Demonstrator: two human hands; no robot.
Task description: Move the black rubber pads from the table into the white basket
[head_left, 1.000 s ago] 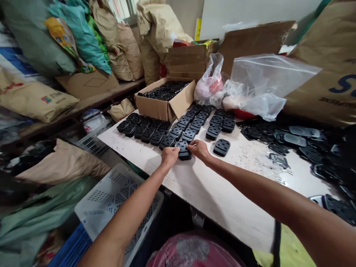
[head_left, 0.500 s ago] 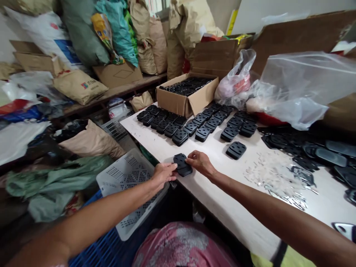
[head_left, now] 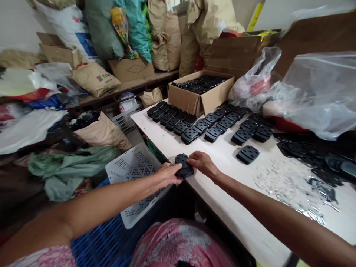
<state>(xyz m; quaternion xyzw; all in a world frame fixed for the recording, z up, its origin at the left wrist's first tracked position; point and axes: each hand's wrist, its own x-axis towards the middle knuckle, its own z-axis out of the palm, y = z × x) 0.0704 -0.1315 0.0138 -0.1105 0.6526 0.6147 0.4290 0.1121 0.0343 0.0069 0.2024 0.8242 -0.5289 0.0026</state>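
My L hand (head_left: 167, 175) and R hand (head_left: 203, 164) close in on a matte black moulded plate w/ round holes (head_left: 183, 165), right by the table edge. Looks like 2 plates stacked, offset, but can't be sure from here. L fingers (head_left: 174, 177) curl against its lower-left side; R fingertips (head_left: 191, 159) press in from the right. Both hands are nearly closed w/ the plate pinched between them, prob. to keep it square & off the edge.

The white-topped work table (head_left: 230, 207) carries neat rows of matching black plates (head_left: 189, 136), spaced apart, prob. to keep each one separate. A lone black plate (head_left: 247, 154) lies well right of my R hand. Behind the rows, an open brown cardboard box (head_left: 186, 99) holds more black plates (head_left: 200, 84), packed flat. Far right: a heap of dark pieces (head_left: 303, 150), silvery scraps (head_left: 286, 185) & a clear plastic bag (head_left: 319, 92). To my left, a white perforated plastic crate (head_left: 133, 167) rests on a blue plastic crate (head_left: 94, 241).
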